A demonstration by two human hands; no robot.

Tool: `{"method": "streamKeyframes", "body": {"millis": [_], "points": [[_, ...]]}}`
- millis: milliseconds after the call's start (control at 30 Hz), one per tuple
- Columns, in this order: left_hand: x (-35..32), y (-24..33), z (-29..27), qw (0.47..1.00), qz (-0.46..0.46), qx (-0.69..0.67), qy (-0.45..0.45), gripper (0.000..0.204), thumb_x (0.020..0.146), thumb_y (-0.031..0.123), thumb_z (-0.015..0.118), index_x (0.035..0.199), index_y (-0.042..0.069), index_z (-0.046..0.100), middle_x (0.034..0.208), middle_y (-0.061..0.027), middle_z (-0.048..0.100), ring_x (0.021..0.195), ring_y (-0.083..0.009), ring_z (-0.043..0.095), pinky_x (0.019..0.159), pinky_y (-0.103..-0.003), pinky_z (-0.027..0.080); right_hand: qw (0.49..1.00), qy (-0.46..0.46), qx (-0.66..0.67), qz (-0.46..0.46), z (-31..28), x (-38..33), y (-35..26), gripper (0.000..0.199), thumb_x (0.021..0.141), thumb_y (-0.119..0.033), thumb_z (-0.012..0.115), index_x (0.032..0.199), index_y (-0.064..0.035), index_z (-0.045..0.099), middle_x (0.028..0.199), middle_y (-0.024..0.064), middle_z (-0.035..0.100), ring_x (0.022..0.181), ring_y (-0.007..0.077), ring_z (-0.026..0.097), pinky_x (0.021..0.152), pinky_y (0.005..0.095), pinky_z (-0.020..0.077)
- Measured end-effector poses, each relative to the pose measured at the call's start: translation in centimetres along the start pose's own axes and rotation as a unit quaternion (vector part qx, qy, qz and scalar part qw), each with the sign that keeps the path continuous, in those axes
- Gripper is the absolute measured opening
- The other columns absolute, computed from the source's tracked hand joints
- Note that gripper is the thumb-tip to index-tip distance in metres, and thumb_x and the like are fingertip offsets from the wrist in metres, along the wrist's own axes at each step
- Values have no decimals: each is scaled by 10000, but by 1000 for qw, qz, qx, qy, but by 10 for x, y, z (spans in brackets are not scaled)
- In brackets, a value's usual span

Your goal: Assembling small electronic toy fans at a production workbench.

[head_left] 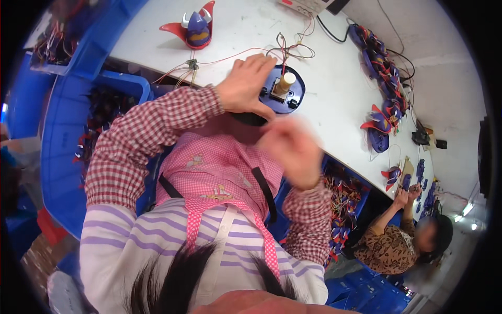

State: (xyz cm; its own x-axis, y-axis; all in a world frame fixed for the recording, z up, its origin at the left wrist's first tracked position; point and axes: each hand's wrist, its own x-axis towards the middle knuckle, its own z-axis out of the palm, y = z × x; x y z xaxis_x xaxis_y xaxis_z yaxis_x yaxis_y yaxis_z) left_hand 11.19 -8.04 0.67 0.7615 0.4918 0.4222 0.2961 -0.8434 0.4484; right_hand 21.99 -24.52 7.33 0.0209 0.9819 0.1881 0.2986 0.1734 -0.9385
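Left hand (246, 83) lay palm-down on white table (334, 104), fingers spread loosely, fingertips touching rim of blue round fixture (285, 97); nothing seen clasped in it. Cream cylinder (285, 83) stood upright on that fixture, just beside the fingers. Right hand (290, 149) hung blurred at table's near edge, fingers curled; whether anything was held, impossible to tell. Thin red and white wires (235, 55) trailed from fixture across table. Farther off, red-and-purple horned toy (194, 27). Along the right, row of similar toy parts (384, 78). Blue bins (73, 152) alongside. Another person (400, 240) worked at far end.
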Motion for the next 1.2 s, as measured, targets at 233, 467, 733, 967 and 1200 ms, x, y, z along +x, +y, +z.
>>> {"method": "streamKeyframes", "body": {"millis": [233,467,733,967,1200], "points": [[18,18,13,998,-55,-1,-40,987,484,523,779,1237,16,391,1216,-146,453,1098,-298,434,875,-422,321,928,154,-334,-60,-22,67,54,330,775,-120,685,1058,1,563,934,95,573,657,179,510,591,257,444],[15,9,21,998,-55,-29,-4,980,476,517,794,1230,21,414,1214,-149,448,1103,-299,427,886,-424,319,906,165,-359,-152,-23,57,52,132,808,-56,636,926,-14,594,826,71,615,661,164,551,594,252,456],[-33,-3,-35,985,8,-75,154,648,623,363,787,1111,40,509,1158,-156,463,1094,-298,423,927,-412,356,914,293,-272,70,-126,64,84,285,853,-245,636,983,6,595,872,77,629,741,152,576,682,238,469],[-65,-109,-91,941,-225,229,103,697,692,542,691,1144,27,559,1256,-186,442,1218,-341,351,999,-415,313,826,369,-425,-34,-107,68,81,393,861,-301,626,1103,-1,549,1004,91,608,769,167,549,697,244,453],[-23,-138,-69,951,-258,136,99,856,627,651,669,1191,19,548,1221,-188,514,1241,-364,372,1010,-442,286,929,102,-321,-150,82,122,35,458,720,-187,705,1126,-41,553,1021,131,514,890,275,523,762,349,453]]}}
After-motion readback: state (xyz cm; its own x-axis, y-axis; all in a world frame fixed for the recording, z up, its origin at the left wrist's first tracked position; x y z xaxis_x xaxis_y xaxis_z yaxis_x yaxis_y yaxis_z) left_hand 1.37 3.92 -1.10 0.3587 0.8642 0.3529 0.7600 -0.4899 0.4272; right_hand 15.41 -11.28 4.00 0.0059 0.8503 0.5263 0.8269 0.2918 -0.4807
